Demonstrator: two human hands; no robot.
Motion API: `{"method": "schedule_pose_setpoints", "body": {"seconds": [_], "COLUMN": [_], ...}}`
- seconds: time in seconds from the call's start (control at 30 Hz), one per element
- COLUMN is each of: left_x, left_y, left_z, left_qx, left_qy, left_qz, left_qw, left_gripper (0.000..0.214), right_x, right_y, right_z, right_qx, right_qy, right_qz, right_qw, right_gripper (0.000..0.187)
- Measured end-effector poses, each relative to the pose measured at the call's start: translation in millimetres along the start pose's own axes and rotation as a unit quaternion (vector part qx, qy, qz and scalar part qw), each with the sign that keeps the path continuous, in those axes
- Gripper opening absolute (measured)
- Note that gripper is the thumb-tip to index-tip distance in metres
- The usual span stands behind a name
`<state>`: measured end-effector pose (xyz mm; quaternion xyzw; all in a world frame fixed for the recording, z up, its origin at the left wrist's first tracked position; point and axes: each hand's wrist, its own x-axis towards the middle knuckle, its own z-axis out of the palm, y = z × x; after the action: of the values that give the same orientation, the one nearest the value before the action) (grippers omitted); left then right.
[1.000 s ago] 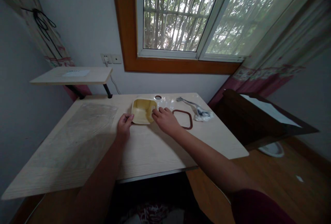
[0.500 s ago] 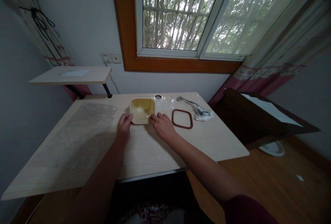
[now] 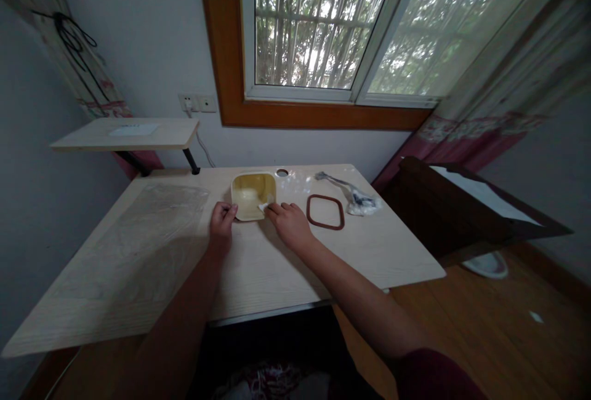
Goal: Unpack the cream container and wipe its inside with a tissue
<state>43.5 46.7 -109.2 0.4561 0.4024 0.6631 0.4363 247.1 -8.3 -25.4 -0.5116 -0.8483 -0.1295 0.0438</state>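
A yellowish, rounded-square plastic container [image 3: 249,194] stands on the desk, tilted a little so that its inside faces me. My left hand [image 3: 222,221] grips the container's near left edge between thumb and fingers. At the near right side, my right hand [image 3: 287,220] pinches a small white piece, perhaps tissue or paper [image 3: 263,207], against the container's rim. Its fingertips are closed on the white piece. Right of that hand a brown rounded-square ring frame [image 3: 325,212] lies flat, apart from both hands.
A clear plastic bag with dark-and-grey contents [image 3: 362,203] lies at the right of the desk [image 3: 277,277]. Flat transparent sheeting [image 3: 138,240] covers part of the left side. A raised shelf [image 3: 129,134] stands at the back left. A cable hole [image 3: 282,173] is near the back edge.
The container and both hands hold almost the same place. The white piece in my right fingers has shifted very slightly left and up along the rim.
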Motion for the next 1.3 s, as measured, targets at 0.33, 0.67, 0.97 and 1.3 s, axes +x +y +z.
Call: {"method": "schedule_pose_setpoints", "body": {"seconds": [0.33, 0.67, 0.97, 1.3], "left_x": [-4, -7, -5, -10], "left_y": [7, 18, 6, 5], "left_z": [1.0, 2.6, -0.9, 5.0], "left_qx": [0.023, 0.067, 0.104, 0.067], "left_qy": [0.019, 0.020, 0.012, -0.052], "left_qz": [0.031, 0.090, 0.055, -0.036], "left_qw": [0.999, 0.993, 0.993, 0.996], "left_gripper": [0.031, 0.028, 0.030, 0.043], "right_x": [2, 2, 2, 5], "right_y": [-2, -2, 0, -8], "right_z": [4, 4, 1, 5], "right_qx": [0.034, 0.044, 0.038, 0.013], "right_qy": [-0.022, -0.028, -0.037, -0.054], "right_qz": [0.017, 0.021, 0.032, 0.068], "right_qw": [0.999, 0.998, 0.998, 0.996], "right_gripper": [0.035, 0.036, 0.038, 0.041]}}
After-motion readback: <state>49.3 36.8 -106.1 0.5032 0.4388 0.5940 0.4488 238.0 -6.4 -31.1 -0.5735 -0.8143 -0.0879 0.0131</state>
